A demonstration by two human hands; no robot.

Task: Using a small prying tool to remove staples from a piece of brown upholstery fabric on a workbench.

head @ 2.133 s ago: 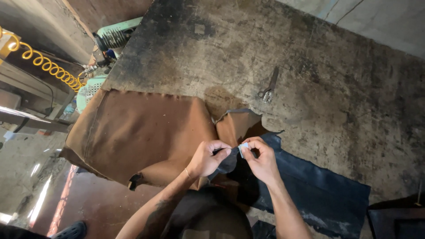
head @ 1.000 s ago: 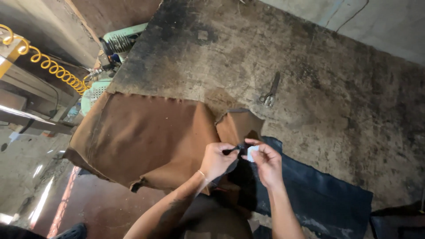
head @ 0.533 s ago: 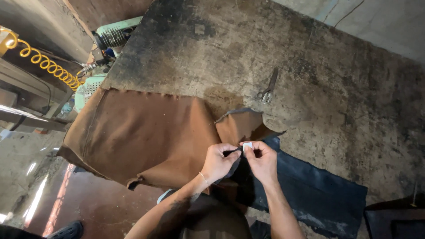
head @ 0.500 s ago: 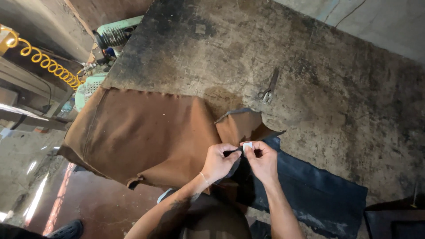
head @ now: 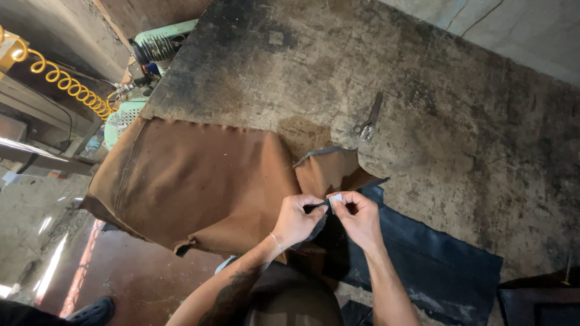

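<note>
My left hand [head: 296,218] and my right hand [head: 357,216] meet at the near edge of a worn dark worktable [head: 423,90]. Between their fingertips they pinch a small pale piece [head: 336,198] together with a dark strip of fabric [head: 316,211]. A large brown fabric sheet [head: 193,181] lies to the left and hangs over the table edge. Dark blue fabric [head: 435,259] spreads to the right under my right forearm.
Scissors [head: 368,118] lie on the table beyond the fabric. A yellow coiled hose [head: 66,84] and a green machine [head: 163,45] stand off the table's left side. A foot in a dark shoe [head: 90,311] shows on the reddish floor at the bottom left.
My hands drew apart a second ago, the right holding the pale piece, then came back together. Both now pinch it between their fingertips again.
</note>
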